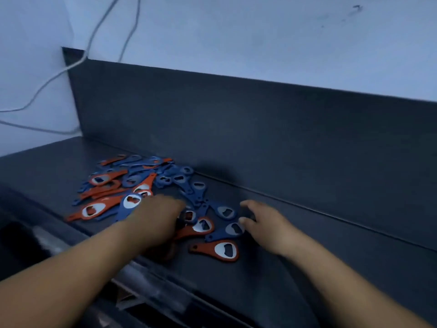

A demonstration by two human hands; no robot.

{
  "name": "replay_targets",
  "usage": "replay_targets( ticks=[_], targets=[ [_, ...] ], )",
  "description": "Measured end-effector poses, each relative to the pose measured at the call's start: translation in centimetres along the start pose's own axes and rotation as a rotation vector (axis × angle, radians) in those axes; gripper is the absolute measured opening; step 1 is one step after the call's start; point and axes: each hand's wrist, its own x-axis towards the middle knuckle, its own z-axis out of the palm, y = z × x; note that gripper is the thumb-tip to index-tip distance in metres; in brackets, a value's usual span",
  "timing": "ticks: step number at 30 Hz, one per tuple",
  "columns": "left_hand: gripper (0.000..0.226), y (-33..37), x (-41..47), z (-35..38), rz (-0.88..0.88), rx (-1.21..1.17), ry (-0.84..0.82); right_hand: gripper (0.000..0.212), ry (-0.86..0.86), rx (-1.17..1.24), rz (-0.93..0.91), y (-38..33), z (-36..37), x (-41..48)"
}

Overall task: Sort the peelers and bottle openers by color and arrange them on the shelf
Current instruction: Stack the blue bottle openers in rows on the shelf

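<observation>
A mixed heap of orange and blue bottle openers lies on the dark grey shelf, at its left end. My left hand reaches down into the near side of the heap, its fingers curled among the openers; what they grip is hidden. Beside it lie an orange opener and a blue opener. My right hand hovers just right of the blue opener, fingers relaxed, thumb near its head. A single orange opener lies nearest me.
The shelf has a tall dark back panel against a white wall. White cables hang down the wall at the left. The shelf's front edge runs diagonally below my arms, with dim, blurred things beneath it.
</observation>
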Motion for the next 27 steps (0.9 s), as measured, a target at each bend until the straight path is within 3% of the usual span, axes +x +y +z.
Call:
replay_targets(
  ticks=[6,10,13,16,20,24,27],
  targets=[
    [0.015,-2.2,3.3,0.2,0.183,-0.149,-0.012,0.041,0.139,0.256,0.170,-0.8,1.0,0.0],
    [0.017,-0.5,4.3,-0.7,0.224,-0.397,0.128,0.013,0.325,0.642,0.267,-1.5,1.1,-0.3],
    [0.030,2.4,4.4,-1.5,0.266,-0.597,0.184,0.014,0.234,1.215,0.359,-2.5,0.5,-0.2],
    [0.030,5.4,4.7,-1.5,0.369,-0.654,0.202,0.011,0.099,1.401,0.371,-2.2,0.2,0.2],
    [0.029,6.4,6.4,-0.4,0.350,-0.553,0.232,0.019,0.188,1.333,0.437,-0.3,-0.4,0.5],
    [0.037,4.7,8.4,1.0,0.301,-0.134,0.033,0.019,0.280,1.279,0.489,2.6,-1.5,0.4],
    [0.040,4.0,8.8,1.6,0.343,-0.027,-0.045,0.020,0.307,1.321,0.487,3.8,-1.6,0.3]
  ],
)
